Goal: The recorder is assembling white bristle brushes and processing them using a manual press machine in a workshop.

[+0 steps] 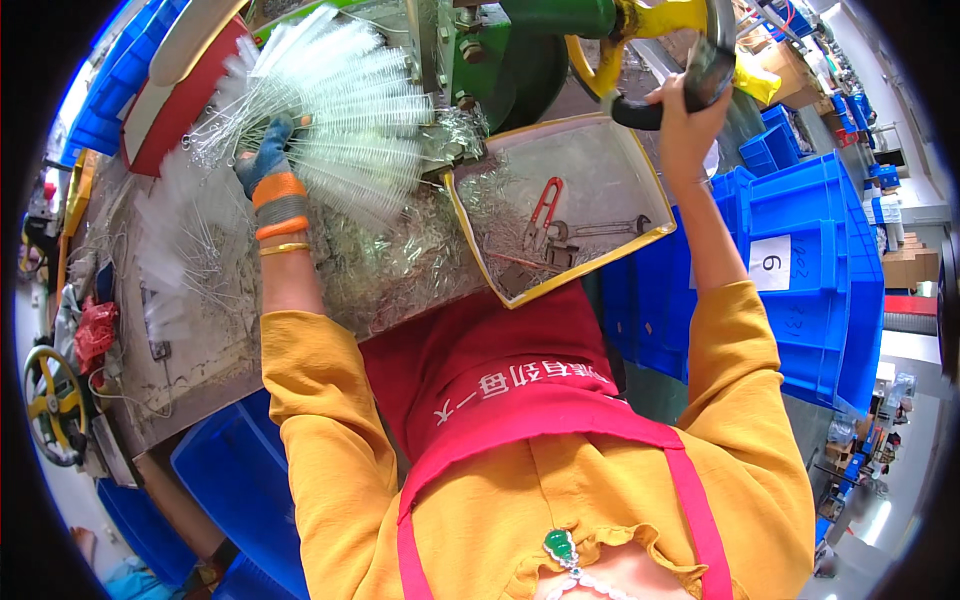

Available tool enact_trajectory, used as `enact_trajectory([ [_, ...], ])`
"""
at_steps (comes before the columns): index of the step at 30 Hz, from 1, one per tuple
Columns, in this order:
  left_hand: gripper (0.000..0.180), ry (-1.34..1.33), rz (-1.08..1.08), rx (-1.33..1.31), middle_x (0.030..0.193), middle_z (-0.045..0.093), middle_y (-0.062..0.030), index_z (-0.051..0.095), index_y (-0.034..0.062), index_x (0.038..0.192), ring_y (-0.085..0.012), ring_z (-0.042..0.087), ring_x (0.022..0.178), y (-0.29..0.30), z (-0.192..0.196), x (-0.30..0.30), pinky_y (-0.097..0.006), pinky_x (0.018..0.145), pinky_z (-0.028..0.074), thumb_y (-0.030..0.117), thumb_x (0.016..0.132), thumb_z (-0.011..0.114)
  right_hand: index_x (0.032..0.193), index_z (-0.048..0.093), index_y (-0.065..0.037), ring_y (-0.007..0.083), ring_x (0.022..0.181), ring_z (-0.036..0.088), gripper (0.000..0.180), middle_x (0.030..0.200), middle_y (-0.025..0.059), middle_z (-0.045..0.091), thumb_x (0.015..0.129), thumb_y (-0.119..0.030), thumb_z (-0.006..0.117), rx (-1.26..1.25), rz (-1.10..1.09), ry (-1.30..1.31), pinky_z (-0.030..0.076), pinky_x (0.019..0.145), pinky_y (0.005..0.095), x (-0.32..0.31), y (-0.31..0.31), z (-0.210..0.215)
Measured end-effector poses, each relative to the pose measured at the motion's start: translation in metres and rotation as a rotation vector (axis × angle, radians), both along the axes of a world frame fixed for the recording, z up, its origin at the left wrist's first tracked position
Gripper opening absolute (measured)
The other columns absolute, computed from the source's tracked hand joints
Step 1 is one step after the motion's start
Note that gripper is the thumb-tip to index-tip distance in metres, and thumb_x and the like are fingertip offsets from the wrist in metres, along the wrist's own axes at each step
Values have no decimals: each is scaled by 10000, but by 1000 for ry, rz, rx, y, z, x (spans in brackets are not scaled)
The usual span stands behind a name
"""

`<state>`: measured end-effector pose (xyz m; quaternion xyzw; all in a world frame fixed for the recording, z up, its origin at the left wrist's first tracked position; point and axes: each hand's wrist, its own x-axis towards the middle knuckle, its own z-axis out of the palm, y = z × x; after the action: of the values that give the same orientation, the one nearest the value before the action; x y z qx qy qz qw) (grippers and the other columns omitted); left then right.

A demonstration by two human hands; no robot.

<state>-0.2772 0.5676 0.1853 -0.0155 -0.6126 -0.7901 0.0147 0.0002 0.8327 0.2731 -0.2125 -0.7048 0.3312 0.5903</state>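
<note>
My left hand (265,158), in a blue-grey glove with an orange cuff, is closed on the wire stems of a fanned bunch of white bristle brushes (365,125). The brushes spread to the right, close to the metal jaw area of a green machine (470,60). Bare and raised at the upper right, my right hand (688,135) is wrapped round a black handle (636,112) beside the machine's yellow handwheel (655,18). Part of that grip is smeared by motion. More white brushes (175,240) lie on the bench left of my gloved hand.
A yellow-rimmed tray (585,268) holds red-handled pliers (543,208) and a wrench (610,227). Wire scraps litter the bench (390,280). Large blue crates (810,340) stand at the right, a blue bin (235,460) lower left. A red-sided box (180,105) is upper left.
</note>
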Motion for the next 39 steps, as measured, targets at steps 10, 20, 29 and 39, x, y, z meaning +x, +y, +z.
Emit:
enact_trajectory([
  [10, 261, 44, -71, 52, 816, 591, -95, 564, -38, 863, -152, 567, 682, -9, -1, -16, -254, 639, 469, -3, 625, 665, 762, 453, 10, 118, 448, 515, 174, 526, 46, 498, 716, -136, 535, -11, -16, -431, 430, 444, 241, -7, 27, 66],
  [20, 248, 55, -142, 96, 809, 592, -93, 567, -38, 859, -148, 566, 678, -9, -15, -20, -252, 636, 469, -4, 631, 660, 731, 469, 5, 112, 453, 509, 176, 523, 44, 500, 725, -159, 532, 9, -38, -414, 416, 448, 241, -9, 20, 64],
  [29, 238, -20, -64, -52, 818, 594, -80, 581, -40, 854, -146, 573, 686, -5, -7, -17, -252, 656, 466, 17, 638, 664, 851, 413, 17, 127, 485, 548, 232, 590, 70, 518, 697, -101, 540, -62, -4, -207, 442, 460, 240, 3, 5, 32],
  [39, 276, 6, -242, 5, 840, 597, -74, 577, -45, 888, -145, 573, 706, -17, -28, -42, -243, 688, 457, 24, 638, 668, 748, 474, 11, 122, 431, 505, 160, 519, 51, 501, 689, -129, 524, -3, 20, -504, 425, 426, 247, -12, 29, 83],
])
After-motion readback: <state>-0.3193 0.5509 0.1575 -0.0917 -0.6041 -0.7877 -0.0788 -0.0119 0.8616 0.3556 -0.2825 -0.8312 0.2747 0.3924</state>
